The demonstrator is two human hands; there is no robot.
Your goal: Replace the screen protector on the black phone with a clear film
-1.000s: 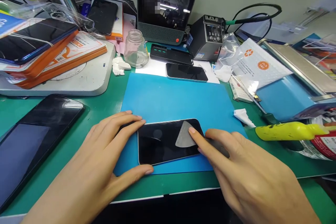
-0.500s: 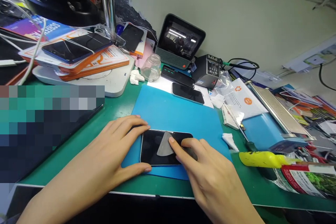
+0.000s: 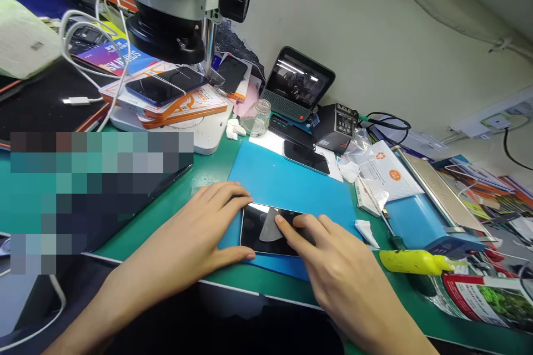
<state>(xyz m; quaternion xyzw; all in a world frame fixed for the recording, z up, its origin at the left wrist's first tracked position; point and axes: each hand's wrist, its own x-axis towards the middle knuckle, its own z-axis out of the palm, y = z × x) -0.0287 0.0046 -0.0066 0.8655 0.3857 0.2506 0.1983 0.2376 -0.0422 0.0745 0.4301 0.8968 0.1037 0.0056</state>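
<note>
A dark-screened smartphone (image 3: 251,227) lies flat on a blue mat (image 3: 291,186). My left hand (image 3: 204,233) spans its left end, fingertips at the far edge and thumb at the near edge. My right hand (image 3: 333,249) covers the phone's right part. Its fingers are closed on a thin grey wedge-shaped scraper (image 3: 268,228) with a curved edge, which rests against the screen. The index fingertip presses on the scraper's upper right. Part of the scraper's grip is hidden under the fingers.
Behind the mat are another phone (image 3: 306,157), a glass jar (image 3: 257,117) and a screen device (image 3: 297,80). A microscope (image 3: 175,11) overhangs stacked boxes (image 3: 191,105) at left. A yellow bottle (image 3: 410,262), a crumpled white tissue (image 3: 366,233) and a blue box (image 3: 416,222) are at right.
The camera view has shifted, so everything on the bench sits farther right. Both hands keep their places at the phone; the scraper is slightly nearer the phone's left end.
</note>
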